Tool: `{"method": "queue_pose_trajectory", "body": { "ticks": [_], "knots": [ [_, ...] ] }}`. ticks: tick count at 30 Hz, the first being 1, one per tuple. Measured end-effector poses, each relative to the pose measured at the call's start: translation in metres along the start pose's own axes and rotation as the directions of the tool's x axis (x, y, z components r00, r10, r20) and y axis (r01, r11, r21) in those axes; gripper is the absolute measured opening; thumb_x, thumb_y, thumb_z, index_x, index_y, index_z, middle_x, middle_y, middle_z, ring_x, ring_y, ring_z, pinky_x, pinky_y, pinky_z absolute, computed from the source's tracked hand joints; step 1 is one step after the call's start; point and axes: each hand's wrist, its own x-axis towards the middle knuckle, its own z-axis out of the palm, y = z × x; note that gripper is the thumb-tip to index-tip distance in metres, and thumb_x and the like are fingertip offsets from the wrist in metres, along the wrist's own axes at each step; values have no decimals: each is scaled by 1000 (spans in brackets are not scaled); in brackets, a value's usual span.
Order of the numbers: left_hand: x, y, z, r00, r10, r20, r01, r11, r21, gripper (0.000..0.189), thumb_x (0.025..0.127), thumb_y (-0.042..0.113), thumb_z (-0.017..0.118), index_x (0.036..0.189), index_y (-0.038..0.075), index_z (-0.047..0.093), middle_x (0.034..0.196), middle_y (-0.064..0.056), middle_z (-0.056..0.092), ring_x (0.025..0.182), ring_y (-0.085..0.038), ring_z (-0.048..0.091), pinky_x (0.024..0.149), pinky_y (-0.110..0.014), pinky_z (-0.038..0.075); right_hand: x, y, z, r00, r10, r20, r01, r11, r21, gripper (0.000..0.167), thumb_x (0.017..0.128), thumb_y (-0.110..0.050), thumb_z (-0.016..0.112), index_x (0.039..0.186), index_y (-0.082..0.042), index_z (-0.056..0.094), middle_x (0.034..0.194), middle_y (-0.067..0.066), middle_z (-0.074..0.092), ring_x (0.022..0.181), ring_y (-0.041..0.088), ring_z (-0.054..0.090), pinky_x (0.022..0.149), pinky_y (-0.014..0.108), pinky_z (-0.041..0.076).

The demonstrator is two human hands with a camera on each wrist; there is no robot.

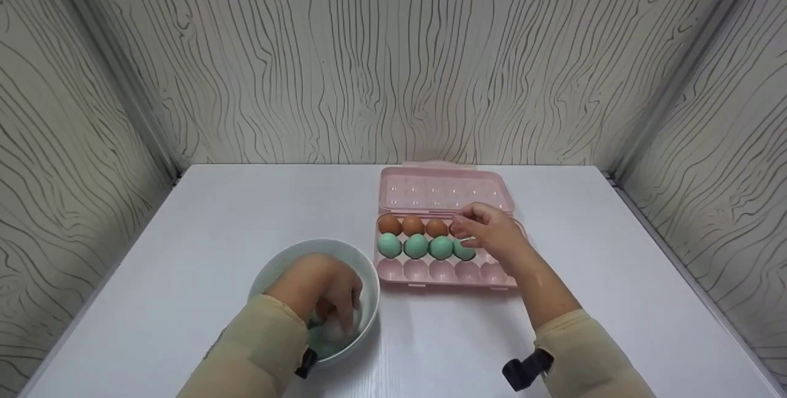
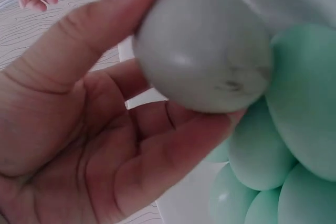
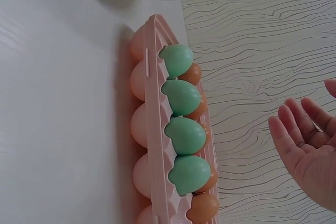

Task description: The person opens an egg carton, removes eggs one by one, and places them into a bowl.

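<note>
**Left hand [image 2: 100, 140] is pinching a pale egg [image 2: 205, 45] left of the pink carton [image 1: 416, 270]**

Nearer than the carton, two beige sleeves [image 1: 584, 349] are covering the person's forearms, with small black mounts [image 1: 527, 371] sitting at their edges. Left of the carton and slightly nearer, a round pale bowl [image 1: 286, 259] is standing just beside it. Inside the bowl, the left hand is gripping the egg between thumb and fingers. The egg is showing a smooth greyish-white shell, with a soft gleam and a dark smudge on its side. Several loose green eggs [image 2: 310, 93] are crowding close to it; the hand and wrist are blocking much of the bowl's inside from the head view.

Under the carton, a white bench [image 1: 203, 219] is spreading out to both sides. The carton's nearest row is showing bare pink cups, its middle row is holding four mint-green eggs [image 1: 416, 246], and the row behind is holding five brown eggs [image 1: 412, 226]. Above the carton's right end, the right hand [image 1: 486, 229] is hovering, fingers slack and lightly bent, palm bare, and is hiding some brown eggs from the head view. The lid [image 1: 446, 192] is lying folded back on the carton's far side. Beyond the carton, a pale wall [image 1: 393, 59] with dark wood-grain lines is rising; similar side walls [image 1: 46, 158] are flanking the bench, grey strips [image 1: 117, 72] running up the corners.
</note>
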Motion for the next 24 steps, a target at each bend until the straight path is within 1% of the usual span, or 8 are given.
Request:
{"method": "queue_pose_trajectory", "body": {
  "ticks": [3,7,9,14,16,19,21,24],
  "knots": [
    [0,2,0,1000,-20,-5,20,1000,-11,26,68,18,80,89,21,65,81,-7,62,75,-24,57,68,-44,51,1,1,0,1000,5,-3,-5,1000,-4,34,89,-29,59,102,2,55,94,11,61,91,23,60,80,40,51],
    [0,5,-1,998,-50,-32,47,995,-86,25,66,14,80,86,19,66,81,-8,62,76,-26,58,70,-47,51,1,1,0,1000,7,-2,-7,1000,-7,34,89,-30,59,102,1,56,94,11,61,91,24,60,80,40,51],
    [0,6,-1,997,-54,-47,49,994,-99,22,66,12,80,83,18,67,80,-9,62,76,-26,57,69,-45,51,1,1,0,1000,11,-1,-11,1000,-6,33,89,-31,59,101,0,56,94,11,61,93,25,60,80,40,51],
    [0,5,-3,997,-54,-59,50,996,-78,16,67,10,79,77,15,68,76,-8,62,74,-25,55,67,-40,47,0,0,0,1000,19,0,-19,1000,0,34,88,-33,59,101,-1,56,95,13,61,97,29,59,82,42,50],
    [1,4,-4,998,-41,-47,38,998,-57,14,68,10,78,77,14,68,76,-8,61,73,-24,54,66,-38,46,0,0,1,1000,13,6,-13,1000,1,36,88,-33,59,101,0,55,96,14,61,96,29,59,83,43,50],
    [1,3,-4,998,-32,-45,29,997,-72,15,68,10,78,78,13,67,76,-8,59,73,-24,53,64,-38,44,0,0,1,1000,2,16,-2,1000,-4,37,89,-34,58,102,1,55,96,14,60,93,25,60,84,44,49],
    [0,2,-6,999,-22,-32,20,997,-75,15,69,11,78,78,13,67,76,-7,58,73,-24,52,63,-37,43,0,0,1,1000,-2,21,2,1000,-4,39,89,-33,58,104,3,54,95,13,60,92,23,60,84,44,49],
    [-1,1,-8,1000,-17,-26,14,995,-97,16,69,12,78,80,14,67,79,-7,59,77,-24,53,65,-39,45,0,-1,0,1000,-1,21,1,1000,-3,38,89,-32,58,104,2,54,94,12,60,93,24,60,84,44,49]
  ]
}}
